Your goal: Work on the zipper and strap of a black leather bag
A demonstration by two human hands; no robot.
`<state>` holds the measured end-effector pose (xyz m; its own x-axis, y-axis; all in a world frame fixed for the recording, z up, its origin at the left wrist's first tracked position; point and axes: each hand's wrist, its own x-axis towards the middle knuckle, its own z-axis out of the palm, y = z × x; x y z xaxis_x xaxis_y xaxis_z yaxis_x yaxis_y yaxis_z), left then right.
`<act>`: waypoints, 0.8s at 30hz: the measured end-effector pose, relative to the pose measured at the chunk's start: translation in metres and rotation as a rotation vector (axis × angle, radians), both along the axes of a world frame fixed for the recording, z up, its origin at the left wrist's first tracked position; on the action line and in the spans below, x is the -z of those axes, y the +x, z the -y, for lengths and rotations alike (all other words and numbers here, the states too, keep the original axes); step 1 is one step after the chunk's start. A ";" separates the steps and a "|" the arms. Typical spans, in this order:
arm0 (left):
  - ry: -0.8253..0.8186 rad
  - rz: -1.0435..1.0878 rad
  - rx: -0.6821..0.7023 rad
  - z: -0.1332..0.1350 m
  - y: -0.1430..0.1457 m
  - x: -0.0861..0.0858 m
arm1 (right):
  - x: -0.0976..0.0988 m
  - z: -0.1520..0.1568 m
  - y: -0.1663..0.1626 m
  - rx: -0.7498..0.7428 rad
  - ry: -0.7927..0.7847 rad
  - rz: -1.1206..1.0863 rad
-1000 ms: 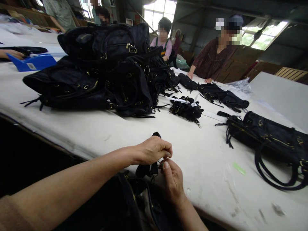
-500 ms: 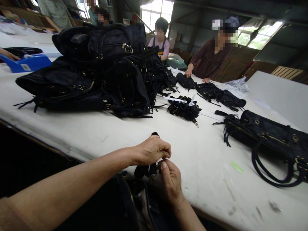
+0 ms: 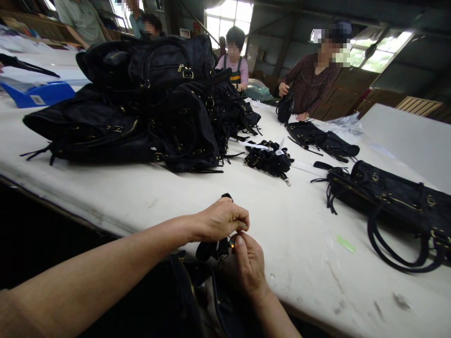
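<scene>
My left hand [image 3: 220,218] is closed at the table's near edge, its fingertips pinched together just above my right thumb. A folded black strap [image 3: 207,249] with a small metal clip shows under this hand, and a black end pokes out above it. My right hand [image 3: 252,265] is closed too, thumb against forefinger on a small shiny metal piece [image 3: 232,243] beside the strap. The fingers hide most of that piece. Below both hands, an open black bag [image 3: 197,291] with a brass zip and pale lining hangs in shadow at the edge.
A big pile of black handbags [image 3: 169,108] rises on the white table [image 3: 148,202]. Bundled black straps [image 3: 269,157] lie ahead, and another handbag [image 3: 394,197] lies right, near a green strip [image 3: 346,244]. A blue tray [image 3: 42,94] stands far left. Co-workers stand across the table.
My hands stay almost in place; the small metal piece now glints by my right thumb. Across the table, a co-worker has lifted a black bag upright. At far left, another person's hand has drawn back.
</scene>
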<state>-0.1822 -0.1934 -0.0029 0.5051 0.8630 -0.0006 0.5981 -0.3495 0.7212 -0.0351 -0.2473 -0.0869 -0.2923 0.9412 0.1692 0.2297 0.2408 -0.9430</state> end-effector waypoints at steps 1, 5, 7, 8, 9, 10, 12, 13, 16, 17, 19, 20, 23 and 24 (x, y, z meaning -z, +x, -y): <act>0.002 0.001 -0.002 0.000 0.000 0.000 | -0.001 0.000 0.000 0.004 0.007 0.007; -0.004 0.014 0.011 0.000 -0.002 -0.001 | -0.004 -0.002 -0.002 0.028 0.014 0.029; -0.003 0.027 0.025 0.001 -0.002 -0.003 | -0.005 -0.002 -0.002 0.039 0.006 0.034; 0.000 0.035 0.031 0.001 -0.003 -0.004 | -0.005 -0.002 -0.003 0.042 0.002 0.035; 0.005 0.044 0.036 0.002 -0.003 -0.005 | -0.005 -0.002 -0.003 0.043 -0.002 0.034; 0.012 0.054 0.041 0.002 -0.003 -0.006 | -0.005 -0.002 -0.003 0.040 -0.005 0.035; 0.033 0.076 0.047 0.003 -0.003 -0.007 | -0.005 -0.002 -0.002 0.034 -0.009 0.043; 0.044 0.085 0.049 0.003 -0.003 -0.007 | -0.005 -0.002 -0.002 0.028 -0.011 0.045; 0.065 0.102 0.049 0.002 -0.004 -0.005 | -0.004 -0.002 -0.001 0.001 -0.016 0.047; 0.068 0.105 0.050 0.001 -0.004 -0.004 | -0.004 -0.002 -0.001 -0.006 -0.016 0.046; 0.075 0.108 0.052 0.000 -0.004 -0.003 | -0.004 -0.003 0.000 -0.011 -0.016 0.044; 0.078 0.109 0.052 0.000 -0.004 -0.002 | -0.004 -0.003 0.000 -0.012 -0.016 0.041; 0.085 0.107 0.049 -0.001 -0.004 -0.001 | -0.004 -0.003 0.000 -0.016 -0.018 0.032; 0.086 0.104 0.048 -0.001 -0.004 -0.001 | -0.004 -0.003 0.000 -0.016 -0.018 0.031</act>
